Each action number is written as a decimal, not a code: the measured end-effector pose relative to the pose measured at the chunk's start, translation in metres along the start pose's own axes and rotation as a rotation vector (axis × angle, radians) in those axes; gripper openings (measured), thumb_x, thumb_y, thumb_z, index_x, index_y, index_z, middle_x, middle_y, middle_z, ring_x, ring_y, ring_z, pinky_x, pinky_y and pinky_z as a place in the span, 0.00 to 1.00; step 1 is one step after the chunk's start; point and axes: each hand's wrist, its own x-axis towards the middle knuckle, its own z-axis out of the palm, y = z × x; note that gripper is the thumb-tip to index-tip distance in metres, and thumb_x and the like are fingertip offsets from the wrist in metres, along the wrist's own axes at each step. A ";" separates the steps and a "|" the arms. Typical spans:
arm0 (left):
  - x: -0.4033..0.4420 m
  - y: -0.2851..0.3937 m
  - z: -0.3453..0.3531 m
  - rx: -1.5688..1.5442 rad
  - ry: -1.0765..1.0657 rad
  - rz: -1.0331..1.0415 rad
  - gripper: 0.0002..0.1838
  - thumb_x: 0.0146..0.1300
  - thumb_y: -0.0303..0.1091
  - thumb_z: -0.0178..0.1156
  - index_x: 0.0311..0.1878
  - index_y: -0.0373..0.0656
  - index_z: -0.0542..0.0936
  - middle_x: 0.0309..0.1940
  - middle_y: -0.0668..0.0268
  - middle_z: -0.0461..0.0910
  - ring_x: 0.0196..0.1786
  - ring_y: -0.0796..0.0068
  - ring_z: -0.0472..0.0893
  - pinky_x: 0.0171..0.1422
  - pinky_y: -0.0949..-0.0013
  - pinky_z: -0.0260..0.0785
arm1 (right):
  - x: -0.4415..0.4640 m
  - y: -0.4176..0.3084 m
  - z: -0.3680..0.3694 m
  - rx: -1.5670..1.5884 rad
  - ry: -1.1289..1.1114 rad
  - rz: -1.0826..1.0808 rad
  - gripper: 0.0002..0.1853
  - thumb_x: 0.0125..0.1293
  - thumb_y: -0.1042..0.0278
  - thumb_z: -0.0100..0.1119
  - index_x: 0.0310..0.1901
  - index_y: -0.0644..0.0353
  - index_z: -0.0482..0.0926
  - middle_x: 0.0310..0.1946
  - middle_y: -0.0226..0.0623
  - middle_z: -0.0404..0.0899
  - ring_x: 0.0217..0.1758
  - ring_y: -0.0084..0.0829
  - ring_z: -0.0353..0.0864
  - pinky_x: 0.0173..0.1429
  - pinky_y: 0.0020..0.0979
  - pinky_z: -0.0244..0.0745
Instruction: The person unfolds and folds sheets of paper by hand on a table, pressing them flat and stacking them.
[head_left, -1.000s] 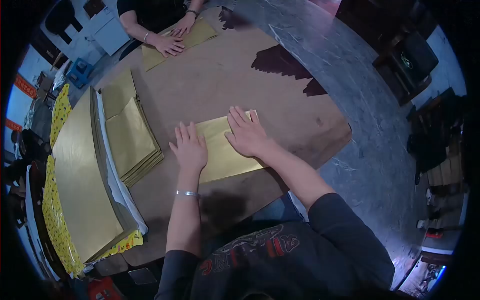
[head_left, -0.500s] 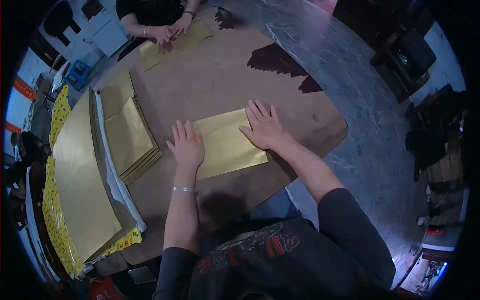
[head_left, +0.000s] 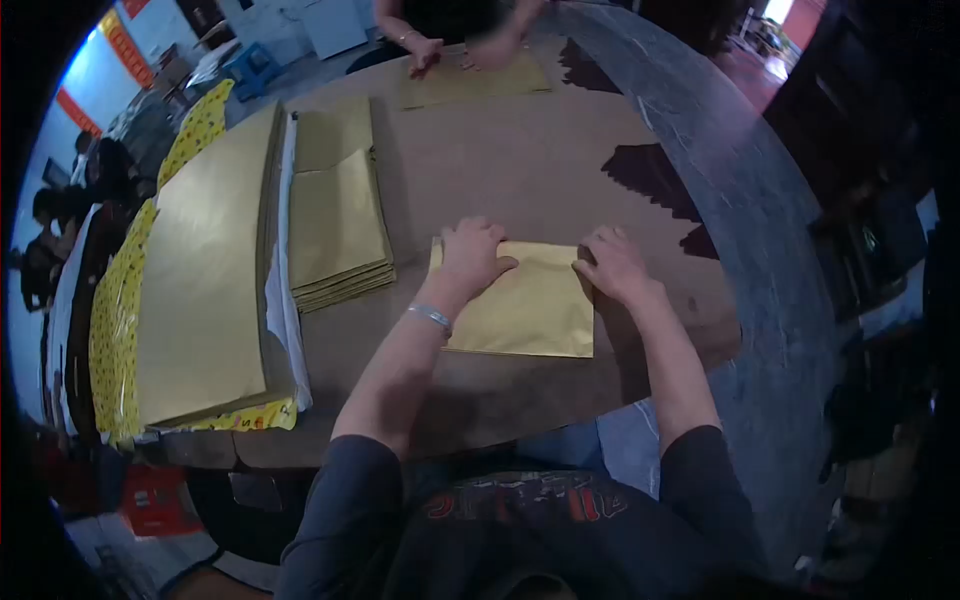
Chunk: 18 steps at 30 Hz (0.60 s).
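A sheet of gold paper (head_left: 530, 310) lies on the brown tabletop in front of me, its top edge slightly raised and rumpled. At its upper left, my left hand (head_left: 472, 258) is bent over the edge, thumb resting on the gold face; the fingertips are partly hidden. My right hand (head_left: 615, 265) grips the upper right corner with curled fingers and the thumb against the paper. To the left lies a stack of folded gold paper (head_left: 340, 225), its layers showing at the near edge.
A tall pile of large gold sheets (head_left: 205, 270) rests on yellow patterned wrapping (head_left: 112, 345) at the left. Across the table, another person's hands (head_left: 425, 52) work at a gold sheet (head_left: 475, 87). Dark jagged patches (head_left: 648, 178) mark the table's right side.
Both hands were flat on the paper; now their fingers are bent at its top edge. The view has turned, shifting the table rightward. The other person's hands have moved apart.
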 end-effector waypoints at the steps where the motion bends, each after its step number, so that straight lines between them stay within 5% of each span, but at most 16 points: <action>1: 0.011 -0.002 0.002 -0.025 -0.057 0.000 0.22 0.55 0.52 0.69 0.49 0.53 0.83 0.54 0.63 0.77 0.62 0.59 0.74 0.66 0.40 0.62 | 0.008 0.002 -0.001 -0.001 -0.003 -0.046 0.20 0.62 0.51 0.64 0.47 0.59 0.80 0.51 0.41 0.76 0.61 0.41 0.70 0.66 0.44 0.64; 6: 0.035 -0.005 -0.013 -0.125 -0.251 0.006 0.19 0.50 0.49 0.72 0.43 0.51 0.84 0.44 0.62 0.82 0.53 0.59 0.81 0.55 0.49 0.72 | 0.034 0.012 -0.012 0.081 -0.239 -0.012 0.18 0.58 0.52 0.68 0.38 0.60 0.80 0.44 0.43 0.79 0.59 0.44 0.72 0.62 0.41 0.69; 10: 0.017 -0.011 -0.027 -0.284 -0.159 0.160 0.16 0.49 0.44 0.72 0.38 0.46 0.84 0.37 0.59 0.84 0.44 0.56 0.83 0.48 0.57 0.75 | 0.026 0.018 -0.013 0.416 -0.167 0.060 0.16 0.58 0.58 0.70 0.34 0.63 0.78 0.35 0.44 0.80 0.41 0.41 0.78 0.47 0.40 0.74; 11: 0.013 -0.013 -0.030 -0.336 -0.109 0.241 0.16 0.50 0.43 0.71 0.38 0.45 0.83 0.37 0.59 0.84 0.43 0.56 0.83 0.48 0.57 0.75 | 0.021 0.020 -0.015 0.444 -0.086 0.011 0.15 0.59 0.60 0.70 0.35 0.64 0.77 0.30 0.41 0.80 0.33 0.33 0.78 0.39 0.36 0.73; 15: 0.013 -0.023 -0.047 -0.527 -0.057 0.271 0.13 0.56 0.40 0.71 0.39 0.42 0.84 0.32 0.56 0.83 0.37 0.57 0.82 0.44 0.59 0.73 | -0.004 0.021 -0.030 0.834 -0.023 0.093 0.11 0.63 0.66 0.68 0.36 0.66 0.80 0.29 0.29 0.80 0.34 0.19 0.75 0.39 0.29 0.70; 16: 0.007 -0.024 -0.060 -0.638 -0.025 0.306 0.12 0.58 0.38 0.71 0.37 0.39 0.83 0.30 0.61 0.83 0.35 0.70 0.82 0.42 0.66 0.73 | -0.016 0.005 -0.039 0.832 -0.020 0.089 0.11 0.63 0.66 0.68 0.36 0.66 0.80 0.29 0.29 0.80 0.34 0.19 0.75 0.39 0.29 0.70; 18: -0.005 -0.025 -0.086 -0.777 -0.029 0.264 0.11 0.59 0.36 0.70 0.37 0.39 0.83 0.29 0.63 0.82 0.34 0.73 0.81 0.40 0.67 0.73 | -0.037 -0.020 -0.047 1.124 0.056 0.095 0.11 0.65 0.67 0.67 0.41 0.66 0.82 0.30 0.27 0.80 0.33 0.19 0.74 0.38 0.28 0.70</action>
